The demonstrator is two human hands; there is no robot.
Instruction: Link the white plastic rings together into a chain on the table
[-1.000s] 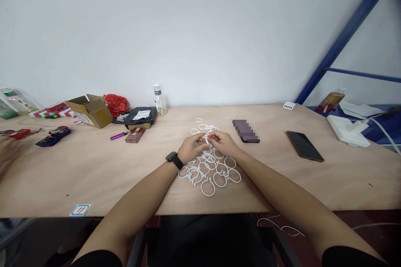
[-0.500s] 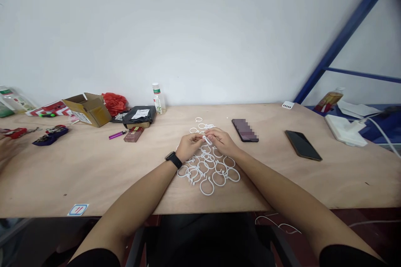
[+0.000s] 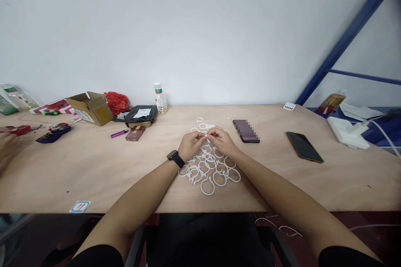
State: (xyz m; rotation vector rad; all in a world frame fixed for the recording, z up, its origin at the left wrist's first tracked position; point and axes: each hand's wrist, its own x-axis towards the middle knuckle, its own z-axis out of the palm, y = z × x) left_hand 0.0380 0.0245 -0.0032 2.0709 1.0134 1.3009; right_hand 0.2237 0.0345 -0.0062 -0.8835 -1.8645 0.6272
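My left hand, with a black watch on its wrist, and my right hand meet over the middle of the table. Their fingertips pinch a small white plastic curtain ring between them; fingers cover most of it. Below and around both hands lies a loose pile of white curtain rings, many overlapping, each with a small clip-like tab. A few more rings rest just beyond the fingers.
Right of the pile lie a phone and a second dark phone, then a white power strip. To the left are a purple lighter, a dark red box, a black parcel, a bottle and an open carton. Another person's hand works at the far left.
My fingertips have closed in tighter around the held curtain ring, and less of it shows. The view has shifted slightly. At far left, the other person's hand has moved a little.
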